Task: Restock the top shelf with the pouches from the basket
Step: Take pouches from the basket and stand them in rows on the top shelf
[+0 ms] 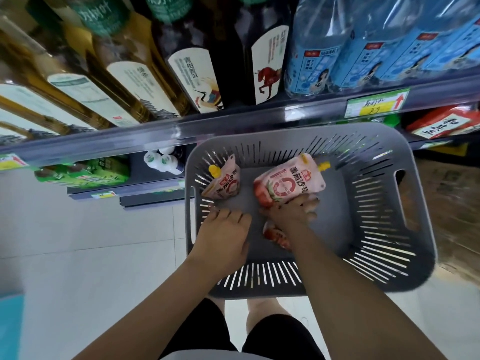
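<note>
A grey slotted basket (405, 203) sits on the floor below the shelves. Inside lie pink pouches with yellow spouts: one (223, 183) leans in the far left corner, another (288, 183) lies in the middle. My right hand (293, 211) grips the near end of the middle pouch. A third pouch (275, 235) lies partly hidden under my right wrist. My left hand (223, 229) reaches into the basket's left side with fingers stretched, holding nothing, just short of the left pouch.
A shelf edge (181, 131) with price tags runs just above the basket, holding tea bottles (192, 71) and blue water bottles (319, 55). Lower shelves carry green packs (83, 172) and red packs (441, 120). White floor tiles lie to the left.
</note>
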`<state>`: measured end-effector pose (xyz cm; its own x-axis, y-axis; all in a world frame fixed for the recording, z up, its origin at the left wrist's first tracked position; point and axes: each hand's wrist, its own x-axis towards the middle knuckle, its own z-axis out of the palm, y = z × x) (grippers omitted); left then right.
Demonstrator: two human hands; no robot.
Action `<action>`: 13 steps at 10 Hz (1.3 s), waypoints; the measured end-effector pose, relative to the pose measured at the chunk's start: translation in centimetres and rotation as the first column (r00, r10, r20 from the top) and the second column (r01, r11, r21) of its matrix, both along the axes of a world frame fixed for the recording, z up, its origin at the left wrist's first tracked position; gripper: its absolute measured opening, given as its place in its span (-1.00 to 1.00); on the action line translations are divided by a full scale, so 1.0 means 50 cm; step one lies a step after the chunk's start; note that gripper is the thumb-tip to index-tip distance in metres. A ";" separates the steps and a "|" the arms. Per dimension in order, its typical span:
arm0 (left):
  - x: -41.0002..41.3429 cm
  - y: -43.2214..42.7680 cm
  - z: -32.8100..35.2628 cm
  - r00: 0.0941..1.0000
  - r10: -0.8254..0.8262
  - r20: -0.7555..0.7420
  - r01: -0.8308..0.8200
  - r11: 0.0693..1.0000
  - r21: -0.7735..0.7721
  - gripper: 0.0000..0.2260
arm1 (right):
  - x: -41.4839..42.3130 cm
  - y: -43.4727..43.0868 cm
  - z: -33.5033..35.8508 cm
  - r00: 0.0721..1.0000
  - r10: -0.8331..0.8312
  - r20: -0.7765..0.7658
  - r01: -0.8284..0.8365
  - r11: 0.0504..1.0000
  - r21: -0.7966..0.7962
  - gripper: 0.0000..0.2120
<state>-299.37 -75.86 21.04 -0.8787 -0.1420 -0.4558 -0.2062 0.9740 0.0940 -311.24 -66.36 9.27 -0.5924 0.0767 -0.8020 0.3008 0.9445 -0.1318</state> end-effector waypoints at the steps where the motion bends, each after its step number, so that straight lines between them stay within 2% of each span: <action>1: 0.004 0.005 -0.002 1.000 0.011 0.016 -0.011 1.000 -0.019 -0.70 | 0.011 -0.005 -0.008 0.998 0.009 -0.061 -0.004 0.997 0.077 -0.03; 2: 0.000 0.007 -0.001 0.999 0.027 0.035 -0.024 0.997 -0.075 -0.66 | 0.011 0.009 -0.002 0.999 -0.017 -0.048 0.022 0.995 0.094 0.00; 3: -0.011 0.004 -0.002 0.994 0.046 0.100 -0.033 0.991 -0.128 -0.54 | -0.008 0.032 0.009 0.998 -0.040 0.048 0.036 0.997 0.072 0.11; 4: -0.033 0.005 -0.007 0.978 0.036 0.204 0.008 0.977 -0.214 -0.46 | -0.032 0.058 0.039 0.992 -0.020 0.128 0.016 0.999 0.031 0.03; 5: -0.063 0.015 -0.031 0.924 0.035 0.380 0.110 0.929 -0.354 -0.44 | -0.047 0.070 0.073 0.983 -0.034 0.178 0.045 0.997 -0.058 0.08; 6: -0.092 0.016 -0.075 0.817 0.021 0.577 0.279 0.860 -0.426 -0.63 | -0.061 0.092 0.093 0.968 -0.079 0.238 0.106 0.989 -0.105 0.14; 7: -0.106 0.016 -0.111 0.727 0.072 0.682 0.325 0.840 -0.435 -0.75 | -0.077 0.115 0.125 0.971 -0.074 0.228 0.108 0.985 -0.138 0.04; 8: -0.111 0.011 -0.134 0.731 0.013 0.682 0.405 0.797 -0.449 -0.73 | -0.091 0.132 0.154 0.974 -0.037 0.225 0.072 0.986 -0.149 -0.21; 9: -0.128 0.021 -0.141 0.768 -0.280 0.576 0.569 0.710 -0.415 -0.65 | -0.106 0.152 0.168 0.964 -0.126 0.234 0.171 0.968 -0.186 -0.34; 10: -0.144 0.031 -0.122 0.627 -0.543 0.559 0.764 0.570 -0.303 -0.68 | -0.107 0.154 0.176 0.944 -0.254 0.212 0.295 0.936 -0.192 -0.35; 11: -0.160 0.021 -0.140 0.402 -0.592 0.699 0.915 0.235 -0.328 -0.76 | -0.121 0.176 0.092 0.962 -0.241 0.124 0.265 0.933 -0.242 0.18; 12: -0.178 0.025 -0.163 0.304 -0.667 0.680 0.833 -0.161 -0.530 -0.74 | -0.137 0.203 -0.021 0.950 -0.286 0.124 0.309 0.922 -0.234 0.14; 13: -0.209 0.034 -0.144 -0.082 -0.814 0.575 0.920 -0.284 -0.270 -0.58 | -0.108 0.179 0.089 0.941 -0.315 0.127 0.336 0.915 -0.223 -0.04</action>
<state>-309.80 -74.14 13.86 -0.2329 0.5247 -0.8188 0.9492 -0.0607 -0.3089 -316.66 -57.40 13.72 -0.4941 0.0543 -0.8677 0.6067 0.7364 -0.2994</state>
